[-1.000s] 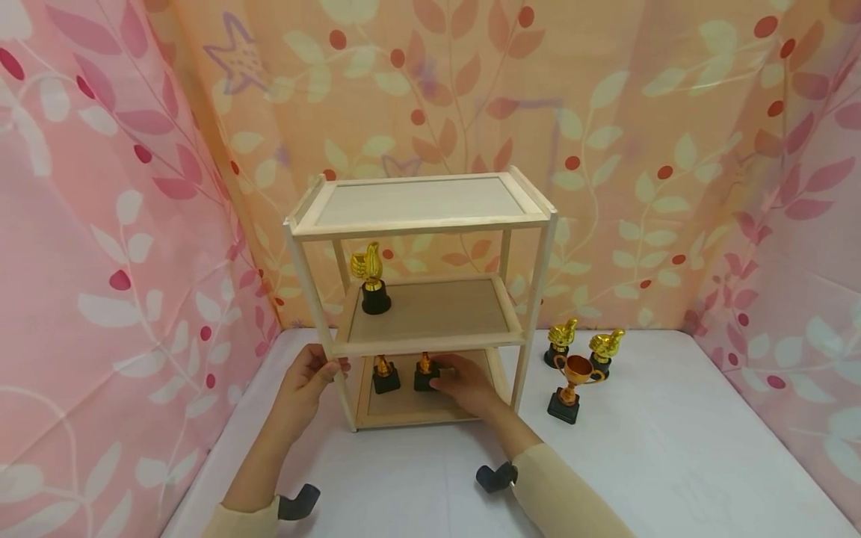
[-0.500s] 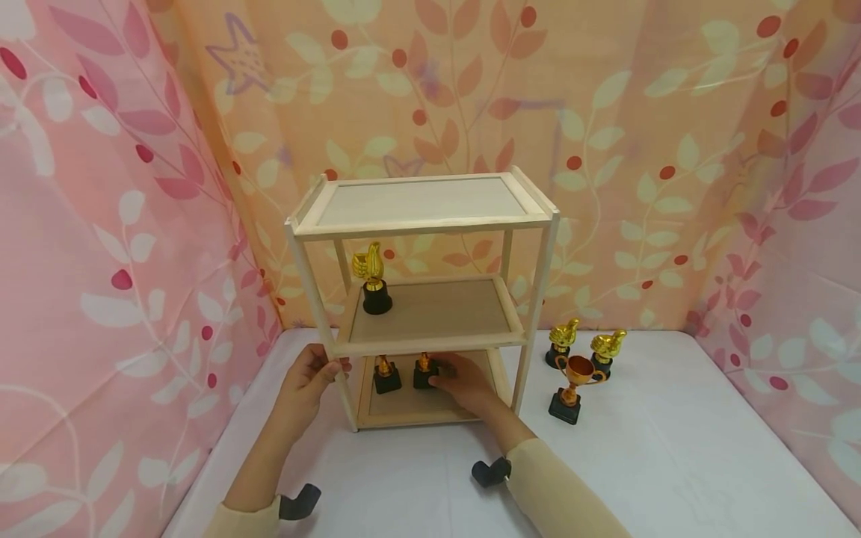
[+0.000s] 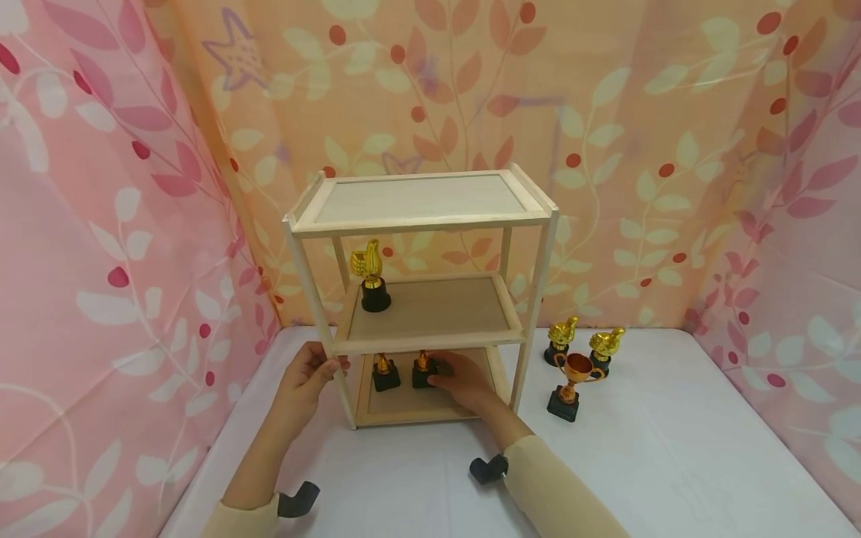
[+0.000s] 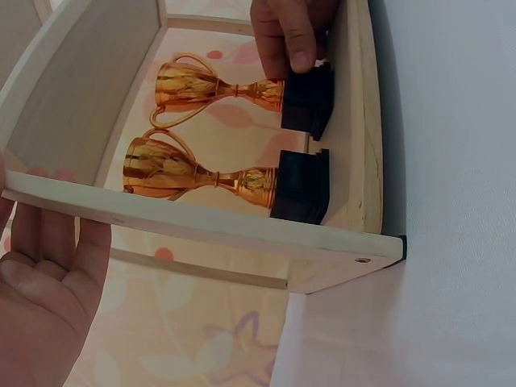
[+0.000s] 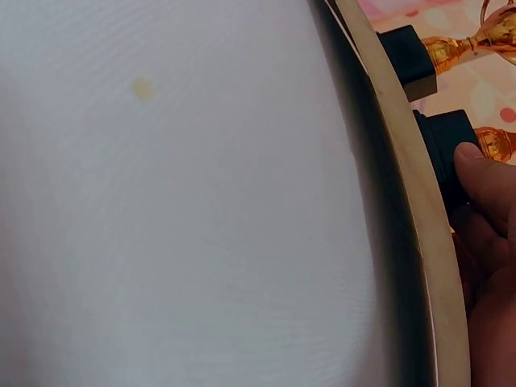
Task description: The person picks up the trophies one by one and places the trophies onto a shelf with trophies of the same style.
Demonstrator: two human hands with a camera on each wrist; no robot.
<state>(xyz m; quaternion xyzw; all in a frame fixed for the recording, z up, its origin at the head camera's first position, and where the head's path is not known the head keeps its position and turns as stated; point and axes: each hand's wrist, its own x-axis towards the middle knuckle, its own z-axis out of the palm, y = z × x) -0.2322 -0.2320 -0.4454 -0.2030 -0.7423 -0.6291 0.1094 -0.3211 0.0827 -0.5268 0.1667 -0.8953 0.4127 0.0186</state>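
My left hand (image 3: 303, 385) grips the front left post (image 4: 201, 224) of a pale wooden three-tier shelf (image 3: 424, 347), with fingers behind the post in the left wrist view. On the bottom tier, my right hand (image 3: 466, 382) holds the black base of an orange-gold trophy cup (image 4: 305, 101) between thumb and fingers. That cup stands upright on the board. Beside it, to the left, stands a matching trophy cup (image 4: 300, 185), apart from it. The middle tier hides both cup tops in the head view. A gold thumbs-up trophy (image 3: 374, 288) stands at the middle tier's left end.
On the white-covered table (image 3: 673, 448), right of the shelf, stand another orange-gold trophy cup (image 3: 566, 400) and two gold thumbs-up trophies, one farther left (image 3: 560, 340) and one to the right (image 3: 605, 351). Floral cloth (image 3: 605, 149) encloses the back and sides.
My right forearm has shifted slightly left, and the held cup's base has edged very slightly left. My left hand stays on the post.
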